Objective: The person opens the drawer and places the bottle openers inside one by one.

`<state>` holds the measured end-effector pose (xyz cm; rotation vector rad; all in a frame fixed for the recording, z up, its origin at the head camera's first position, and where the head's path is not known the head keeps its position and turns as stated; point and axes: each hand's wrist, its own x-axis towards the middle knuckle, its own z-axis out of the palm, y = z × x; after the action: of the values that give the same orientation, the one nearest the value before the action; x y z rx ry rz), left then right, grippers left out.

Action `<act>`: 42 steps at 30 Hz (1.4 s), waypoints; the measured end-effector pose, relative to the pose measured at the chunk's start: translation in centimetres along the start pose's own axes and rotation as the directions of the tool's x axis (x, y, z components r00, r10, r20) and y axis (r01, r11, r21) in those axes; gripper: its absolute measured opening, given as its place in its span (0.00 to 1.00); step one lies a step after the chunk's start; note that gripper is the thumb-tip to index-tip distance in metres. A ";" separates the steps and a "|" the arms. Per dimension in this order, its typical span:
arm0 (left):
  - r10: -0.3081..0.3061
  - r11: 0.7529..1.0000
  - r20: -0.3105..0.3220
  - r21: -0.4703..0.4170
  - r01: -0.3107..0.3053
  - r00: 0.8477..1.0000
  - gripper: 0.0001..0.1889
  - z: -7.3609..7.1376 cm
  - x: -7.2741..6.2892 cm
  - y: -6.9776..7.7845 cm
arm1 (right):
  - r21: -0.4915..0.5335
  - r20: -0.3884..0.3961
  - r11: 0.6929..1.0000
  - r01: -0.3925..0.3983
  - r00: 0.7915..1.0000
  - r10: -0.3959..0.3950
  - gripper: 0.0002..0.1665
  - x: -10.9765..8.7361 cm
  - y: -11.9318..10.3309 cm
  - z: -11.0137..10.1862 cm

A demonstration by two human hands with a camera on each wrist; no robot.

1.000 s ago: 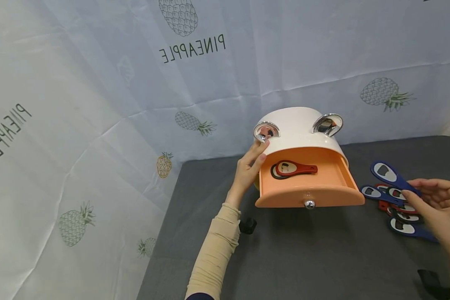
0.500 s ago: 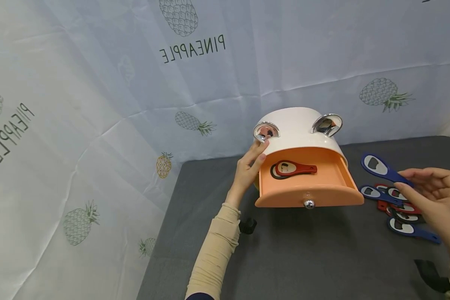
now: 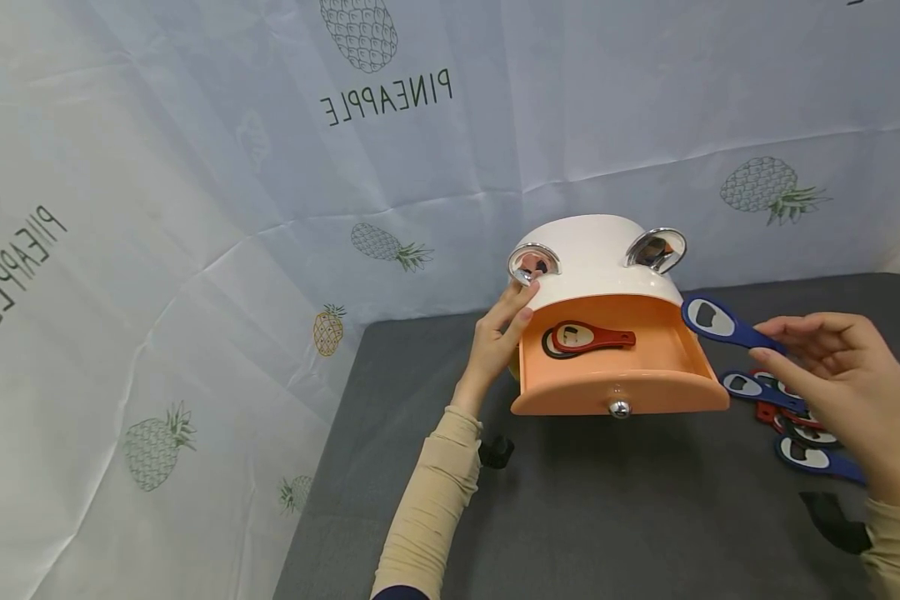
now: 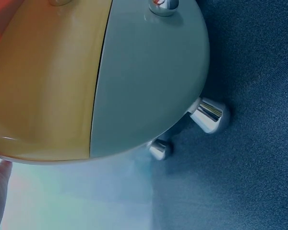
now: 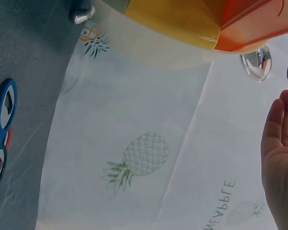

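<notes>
Head view: blue bottle opener (image 3: 727, 323), right of centre, pinched in right hand (image 3: 843, 375), near right edge of open orange drawer (image 3: 562, 397). Left hand (image 3: 489, 340), straight-fingered, rests against white cabinet (image 3: 588, 242). Likely step: drawer loading; next move probably calls for shift leftward, lowering, release.

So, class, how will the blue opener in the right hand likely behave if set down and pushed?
The blue opener is probably stiff, jutting from the right hand without sagging. It seems light, held by one end alone. Its flat shape suggests sliding rather than rolling.
</notes>
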<state>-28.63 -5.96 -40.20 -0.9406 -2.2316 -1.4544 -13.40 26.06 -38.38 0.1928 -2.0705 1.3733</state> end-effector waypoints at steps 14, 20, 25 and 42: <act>-0.001 1.000 0.007 0.002 0.001 1.000 0.34 0.0 -0.2 0.0 | 0.019 0.118 0.994 0.104 0.987 -0.105 0.25 1.5 -1.5 2.0; -0.007 1.000 0.012 0.014 0.007 1.000 0.35 0.1 0.1 0.1 | 0.008 0.158 0.993 0.117 0.981 -0.117 0.24 1.8 -1.7 2.5; -0.008 1.000 0.010 0.009 0.008 1.000 0.35 0.1 0.1 0.0 | 0.030 0.213 0.985 0.167 0.962 -0.170 0.24 2.1 -1.6 3.0; 0.007 1.000 0.011 0.001 -0.007 1.000 0.33 0.0 0.0 -0.3 | -0.031 0.380 0.993 0.115 0.920 -0.095 0.19 3.0 -1.4 4.5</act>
<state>-28.85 -6.05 -40.39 -0.9571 -2.2346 -1.4482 -17.07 22.17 -36.64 0.5789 -2.3668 1.2908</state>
